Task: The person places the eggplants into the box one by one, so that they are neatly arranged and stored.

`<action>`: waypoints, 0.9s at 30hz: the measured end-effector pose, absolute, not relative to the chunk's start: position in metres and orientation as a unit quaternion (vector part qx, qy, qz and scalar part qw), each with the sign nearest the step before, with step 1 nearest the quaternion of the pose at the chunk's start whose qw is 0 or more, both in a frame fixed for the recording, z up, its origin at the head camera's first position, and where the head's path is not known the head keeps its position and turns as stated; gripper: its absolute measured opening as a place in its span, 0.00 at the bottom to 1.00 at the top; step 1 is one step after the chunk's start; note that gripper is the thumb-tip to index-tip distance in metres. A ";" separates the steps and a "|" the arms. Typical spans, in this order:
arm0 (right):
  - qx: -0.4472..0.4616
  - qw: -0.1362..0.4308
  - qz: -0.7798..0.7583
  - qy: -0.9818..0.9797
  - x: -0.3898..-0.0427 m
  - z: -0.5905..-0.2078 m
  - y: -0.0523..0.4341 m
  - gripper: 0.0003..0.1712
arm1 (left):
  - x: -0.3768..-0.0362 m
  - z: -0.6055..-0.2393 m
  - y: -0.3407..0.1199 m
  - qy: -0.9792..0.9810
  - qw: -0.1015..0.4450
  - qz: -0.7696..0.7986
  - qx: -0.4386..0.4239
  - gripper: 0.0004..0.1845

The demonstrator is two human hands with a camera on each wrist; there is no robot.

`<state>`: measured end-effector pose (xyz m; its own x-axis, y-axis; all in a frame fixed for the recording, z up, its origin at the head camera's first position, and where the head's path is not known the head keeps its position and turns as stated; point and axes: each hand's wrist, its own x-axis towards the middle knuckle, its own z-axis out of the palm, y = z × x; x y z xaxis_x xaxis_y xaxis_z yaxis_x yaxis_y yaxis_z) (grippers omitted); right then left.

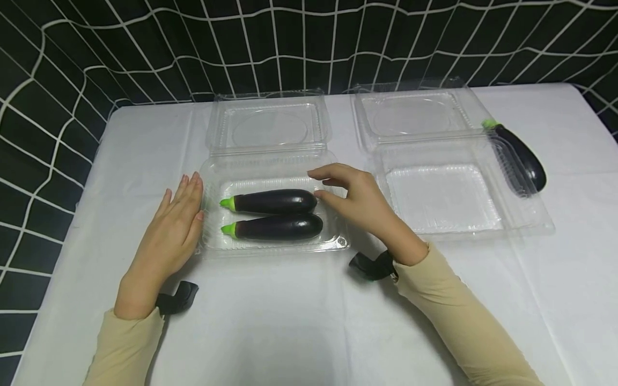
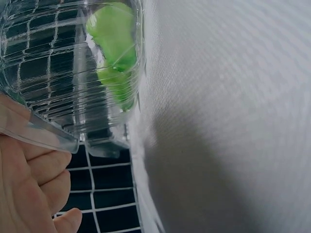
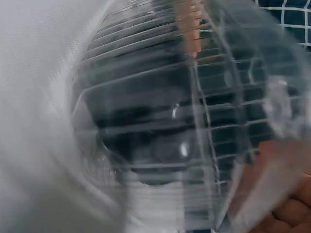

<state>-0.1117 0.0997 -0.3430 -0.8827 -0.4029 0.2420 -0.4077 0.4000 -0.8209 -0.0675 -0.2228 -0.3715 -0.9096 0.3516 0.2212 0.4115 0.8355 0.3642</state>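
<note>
Eggplants (image 1: 277,214) lay paired inside near-left clamshell (image 1: 338,242). Left hand (image 1: 169,230) flat, steadying left wall; right hand (image 1: 359,201) loosely curled, holding nothing. Best keep box braced, then swing far lid (image 1: 267,126) squarely.

Right wrist view is blurred — the clear box (image 3: 160,121) smears; hand (image 3: 291,213) cut off.

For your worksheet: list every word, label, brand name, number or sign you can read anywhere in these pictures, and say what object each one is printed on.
None: no readable text shows in any view.
The clear containers show only moulded ribs and ovals, no letters.
The eggplants carry no sticker.
The white tablecloth and the grid-patterned backdrop are unprinted.
The right wrist view is too blurred to read anything.
</note>
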 end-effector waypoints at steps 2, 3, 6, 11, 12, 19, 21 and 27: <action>0.236 -0.003 0.493 -0.838 -0.110 -0.340 0.103 0.16 | -0.067 -0.371 -0.224 -0.953 0.073 -0.217 -0.198 0.28; 0.231 -0.006 0.492 -0.839 -0.108 -0.338 0.105 0.16 | -0.068 -0.372 -0.224 -0.951 0.075 -0.226 -0.197 0.27; 0.210 -0.016 0.486 -0.849 -0.105 -0.331 0.111 0.15 | -0.068 -0.372 -0.226 -0.941 0.080 -0.271 -0.187 0.27; 0.179 -0.037 0.476 -0.861 -0.100 -0.315 0.127 0.14 | -0.068 -0.371 -0.226 -0.922 0.090 -0.350 -0.139 0.26; 0.174 -0.043 0.475 -0.861 -0.099 -0.311 0.131 0.14 | -0.068 -0.370 -0.226 -0.917 0.093 -0.367 -0.125 0.26; 0.176 -0.055 0.463 -0.867 -0.096 -0.280 0.157 0.14 | -0.073 -0.361 -0.239 -0.853 0.089 -0.513 -0.039 0.19; 0.175 -0.049 0.456 -0.871 -0.100 -0.273 0.162 0.14 | -0.079 -0.360 -0.245 -0.844 0.081 -0.529 -0.037 0.19; 0.162 -0.063 0.455 -0.874 -0.122 -0.266 0.166 0.14 | -0.106 -0.353 -0.253 -0.828 0.030 -0.559 -0.038 0.21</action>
